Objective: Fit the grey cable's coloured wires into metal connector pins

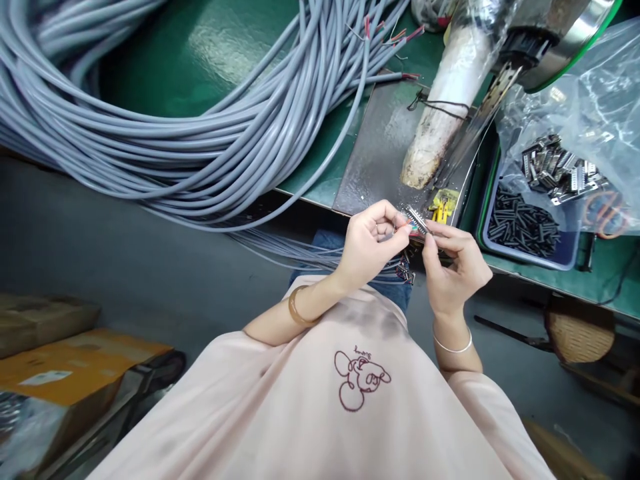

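Between my fingertips is a small metal multi-pin connector [417, 220], tilted, over the front edge of the bench. My right hand [454, 263] pinches its right end. My left hand [373, 240] is closed in a pinch on thin coloured wires [413, 230] at the connector's left side. Exactly where the wire tips touch the pins is too small to tell. Just beyond lies a yellow-handled cutter [443, 205] on a dark metal plate [373, 147]. Below my hands, finished-looking cable ends with connectors [405, 272] hang near my lap.
A big bundle of grey cables [280, 133] covers the bench's left side. A wrapped white tube [440, 120] and metal strip stand beyond my hands, near a green-rimmed reel [575, 47]. On the right, a blue tray [570, 250] holds black pieces [523, 223] and metal connectors [560, 167].
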Available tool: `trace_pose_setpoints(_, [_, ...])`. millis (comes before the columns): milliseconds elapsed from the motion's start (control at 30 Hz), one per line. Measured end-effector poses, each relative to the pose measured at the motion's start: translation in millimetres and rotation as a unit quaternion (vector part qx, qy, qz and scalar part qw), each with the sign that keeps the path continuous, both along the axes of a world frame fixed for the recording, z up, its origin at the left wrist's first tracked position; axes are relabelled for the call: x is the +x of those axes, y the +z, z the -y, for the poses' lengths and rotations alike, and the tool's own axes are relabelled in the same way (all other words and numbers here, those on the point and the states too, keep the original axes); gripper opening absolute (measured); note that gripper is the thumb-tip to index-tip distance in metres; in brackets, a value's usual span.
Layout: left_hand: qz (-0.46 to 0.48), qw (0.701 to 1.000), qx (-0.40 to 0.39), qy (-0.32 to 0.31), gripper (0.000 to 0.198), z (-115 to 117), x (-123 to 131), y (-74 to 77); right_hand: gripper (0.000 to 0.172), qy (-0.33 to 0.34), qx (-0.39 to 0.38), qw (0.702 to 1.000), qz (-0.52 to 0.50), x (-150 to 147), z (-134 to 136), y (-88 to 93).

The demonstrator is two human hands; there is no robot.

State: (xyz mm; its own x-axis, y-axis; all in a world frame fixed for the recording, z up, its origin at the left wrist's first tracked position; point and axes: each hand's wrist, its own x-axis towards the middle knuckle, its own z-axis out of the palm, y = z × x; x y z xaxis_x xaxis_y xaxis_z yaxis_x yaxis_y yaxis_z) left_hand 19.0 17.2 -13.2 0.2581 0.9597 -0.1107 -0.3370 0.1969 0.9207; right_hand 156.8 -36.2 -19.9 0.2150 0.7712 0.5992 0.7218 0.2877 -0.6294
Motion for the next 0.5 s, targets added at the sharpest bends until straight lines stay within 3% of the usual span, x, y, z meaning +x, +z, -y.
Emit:
trace_pose_setpoints(133, [-0.011,0.999,0.026,0.028,0.022,-4,3,-0.4,0.013,0.009,-0.009,1.000,-0.008,2,-6,5.0])
trace_pose_setpoints(233, [-0.006,1.000,0.022,0.008,0.021,-4,2,0.4,0.008,0.012,-0.023,0.999,-0.039,6,-8,8.9])
trace_pose_setpoints(400, [-0.009,0.999,0.009,-0.030,0.023,-1,0,1.8,0.009,0.042,-0.016,0.999,-0.002,9,-4,12.8])
trace_pose_setpoints(500, [-0.026,0.999,0.007,-0.034,0.022,1,0,1.0,0.011,0.034,-0.032,0.996,-0.070,12,-1,11.9])
